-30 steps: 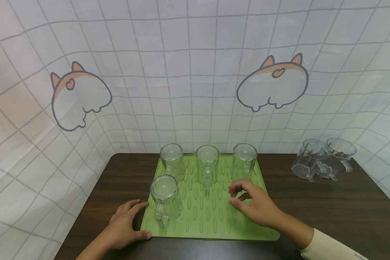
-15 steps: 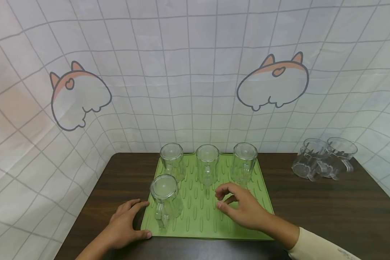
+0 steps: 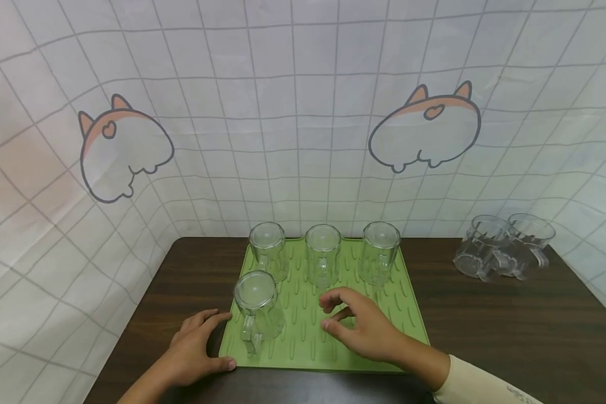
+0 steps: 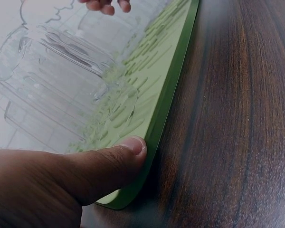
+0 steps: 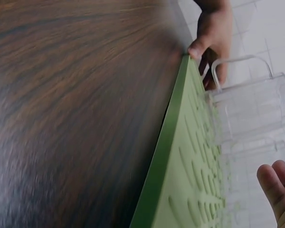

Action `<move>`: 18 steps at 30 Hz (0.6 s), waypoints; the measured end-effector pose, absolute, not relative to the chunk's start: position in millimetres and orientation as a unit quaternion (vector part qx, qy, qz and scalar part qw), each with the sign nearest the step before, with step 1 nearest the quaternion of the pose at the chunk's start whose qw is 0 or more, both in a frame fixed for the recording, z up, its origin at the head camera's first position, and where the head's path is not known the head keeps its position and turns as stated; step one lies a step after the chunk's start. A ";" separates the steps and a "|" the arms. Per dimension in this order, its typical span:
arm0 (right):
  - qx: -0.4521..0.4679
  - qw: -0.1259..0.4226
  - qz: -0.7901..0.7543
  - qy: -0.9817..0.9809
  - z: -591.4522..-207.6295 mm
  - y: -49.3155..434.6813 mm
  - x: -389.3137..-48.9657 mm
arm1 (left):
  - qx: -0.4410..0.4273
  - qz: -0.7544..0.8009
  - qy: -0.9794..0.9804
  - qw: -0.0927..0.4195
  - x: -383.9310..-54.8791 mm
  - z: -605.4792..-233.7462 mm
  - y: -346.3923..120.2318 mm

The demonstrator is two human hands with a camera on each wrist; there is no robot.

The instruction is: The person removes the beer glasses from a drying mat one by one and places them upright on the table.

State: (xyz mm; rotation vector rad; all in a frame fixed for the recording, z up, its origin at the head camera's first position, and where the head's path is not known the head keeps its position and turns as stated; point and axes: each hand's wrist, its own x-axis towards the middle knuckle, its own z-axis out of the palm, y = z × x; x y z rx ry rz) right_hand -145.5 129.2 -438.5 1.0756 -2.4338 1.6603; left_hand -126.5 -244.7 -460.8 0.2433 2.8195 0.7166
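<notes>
Head view alone shows two glass mugs [image 3: 477, 251], three o'clock. Four mugs [image 3: 257, 307] stand inverted; left hand [image 3: 194, 348] splayed, right hand [image 3: 358, 324] loose.

Soft light, sheen on tabletop [image 5: 76, 114], hazy wrist views, mug [image 4: 47, 88] seemingly washed-out

The left hand [image 3: 193, 349] is resting with thumb and fingers spread; the right hand [image 3: 362, 328] is hovering, fingers loosely curved.
</notes>
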 end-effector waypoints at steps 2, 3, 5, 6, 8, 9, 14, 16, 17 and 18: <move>0.341 -0.005 0.531 -0.776 -439.6 125.9 -145.1 | 0.082 0.243 0.960 0.111 -126.5 -461.0 -245.2; 0.341 -0.007 0.532 -0.775 -440.4 124.3 -145.0 | 0.081 0.243 0.960 0.111 -126.7 -461.2 -245.5; 0.342 -0.012 0.533 -0.774 -441.7 120.8 -145.0 | 0.081 0.243 0.960 0.111 -126.9 -461.6 -246.1; 0.343 -0.015 0.533 -0.774 -442.3 119.2 -145.1 | 0.080 0.243 0.960 0.112 -127.0 -462.1 -246.4; 0.346 -0.016 0.530 -0.774 -443.4 116.3 -145.0 | 0.079 0.242 0.960 0.112 -127.3 -462.9 -246.6; 0.346 -0.018 0.530 -0.774 -443.8 115.0 -145.0 | 0.080 0.242 0.960 0.112 -127.4 -463.1 -246.6; 0.348 -0.029 0.530 -0.773 -443.8 109.1 -144.1 | 0.079 0.242 0.961 0.111 -127.9 -464.2 -246.5; 0.348 -0.035 0.531 -0.772 -443.5 106.3 -143.6 | 0.081 0.243 0.960 0.111 -127.9 -464.4 -246.5; 0.348 -0.039 0.532 -0.771 -443.1 104.7 -143.2 | 0.081 0.243 0.960 0.111 -128.0 -464.6 -246.6; 0.349 -0.042 0.533 -0.769 -442.8 103.0 -142.7 | 0.080 0.243 0.960 0.111 -128.0 -464.7 -246.6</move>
